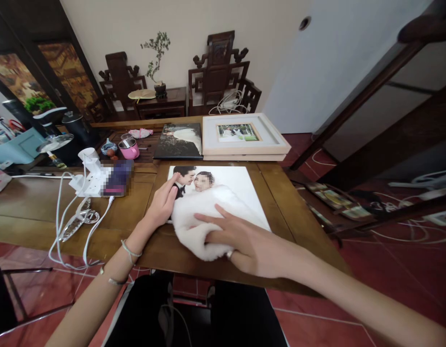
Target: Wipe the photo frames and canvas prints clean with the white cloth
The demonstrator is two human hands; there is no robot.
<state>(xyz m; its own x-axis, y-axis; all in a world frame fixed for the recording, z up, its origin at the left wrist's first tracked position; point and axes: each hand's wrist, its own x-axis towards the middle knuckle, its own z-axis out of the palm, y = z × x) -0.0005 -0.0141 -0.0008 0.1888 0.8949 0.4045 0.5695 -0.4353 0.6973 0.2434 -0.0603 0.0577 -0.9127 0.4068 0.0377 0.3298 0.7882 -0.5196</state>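
A wedding photo panel (pixel 250 185) lies flat near the table's front edge and shows a couple against white. On its lower part rests a fluffy white cloth (pixel 197 209), bunched up and hanging past the panel's near edge. My right hand (pixel 240 238) presses on this cloth, some fingers spread over it and others tucked into its fold. At the panel's left edge lies my left hand (pixel 162 205), fingers stretched out and close together, touching the panel's side. The cloth covers much of the picture's lower half.
Behind the panel are a dark photo panel (pixel 177 140) and a pale framed photo (pixel 244 132) stacked on another frame. To the left are a power strip (pixel 94 180) with white cables, a phone (pixel 117 177), a clear hair claw (pixel 78 219) and a pink cup (pixel 129 149).
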